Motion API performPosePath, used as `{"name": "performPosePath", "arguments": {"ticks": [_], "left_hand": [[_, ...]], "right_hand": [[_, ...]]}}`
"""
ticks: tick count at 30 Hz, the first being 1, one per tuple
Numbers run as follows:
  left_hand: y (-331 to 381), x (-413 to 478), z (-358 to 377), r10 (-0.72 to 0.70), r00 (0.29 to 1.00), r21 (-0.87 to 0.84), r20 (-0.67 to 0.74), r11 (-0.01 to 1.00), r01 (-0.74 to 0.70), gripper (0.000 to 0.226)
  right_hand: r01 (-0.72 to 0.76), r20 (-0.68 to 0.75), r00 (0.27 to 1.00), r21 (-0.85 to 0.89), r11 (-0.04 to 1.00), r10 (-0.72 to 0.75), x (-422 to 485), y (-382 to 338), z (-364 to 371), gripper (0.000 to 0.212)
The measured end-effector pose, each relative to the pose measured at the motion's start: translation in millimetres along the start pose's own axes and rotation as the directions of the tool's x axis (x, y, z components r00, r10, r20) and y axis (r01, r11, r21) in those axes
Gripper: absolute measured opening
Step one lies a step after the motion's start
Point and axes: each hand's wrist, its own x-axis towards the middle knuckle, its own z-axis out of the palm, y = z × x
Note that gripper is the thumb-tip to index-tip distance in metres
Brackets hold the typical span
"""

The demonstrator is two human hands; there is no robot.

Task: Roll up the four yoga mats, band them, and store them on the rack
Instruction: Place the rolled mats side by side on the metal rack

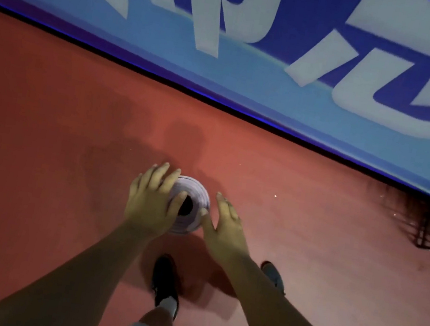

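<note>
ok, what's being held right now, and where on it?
The rolled mat, stood on end. The left hand grips its top rim, thumb at the core hole. The right hand is open beside it, thumb touching the rim.

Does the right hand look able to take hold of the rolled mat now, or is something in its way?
Probably yes. The right hand lies open beside the rolled mat, thumb at its rim, nothing between; the left hand holds only the other side.
</note>
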Motion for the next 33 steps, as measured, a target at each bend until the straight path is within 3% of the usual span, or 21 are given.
{"name": "performPosePath", "arguments": {"ticks": [6,9,12,17,21,26,30,33], "left_hand": [[-70,23,33,0.165,0.943,-0.381,0.288,0.923,-0.045,0.082],[-68,27,54,0.147,0.962,-0.517,0.231,0.856,-0.007,0.083],[-48,26,69,0.082,0.989,-0.537,0.119,0.843,-0.005,0.071],[3,19,53,0.089,0.984,-0.521,0.156,0.854,0.005,0.078],[86,13,19,0.235,0.961,-0.563,0.144,0.819,-0.115,0.083],[226,-10,-5,0.572,0.813,-0.706,0.105,0.619,-0.344,0.089],[371,-49,6,0.565,0.822,-0.828,0.079,0.496,-0.261,0.077],[471,-68,20,0.632,0.772,-0.879,0.069,0.404,-0.252,0.078]], "right_hand": [[-0.073,-0.204,0.967,0.357,0.931,0.154,14,2,68,0.073],[0.012,-0.315,0.929,0.547,0.837,0.193,19,14,83,0.067],[0.105,-0.406,0.86,0.733,0.673,0.308,30,12,91,0.045],[0.213,-0.498,0.777,0.784,0.583,0.385,10,12,54,0.033],[0.346,-0.586,0.687,0.784,0.515,0.43,-43,24,-18,0.034],[0.453,-0.625,0.589,0.78,0.431,0.512,-143,72,-130,0.041],[0.551,-0.669,0.468,0.732,0.401,0.577,-217,121,-211,0.035],[0.589,-0.714,0.414,0.683,0.431,0.565,-268,170,-276,0.038]]}}
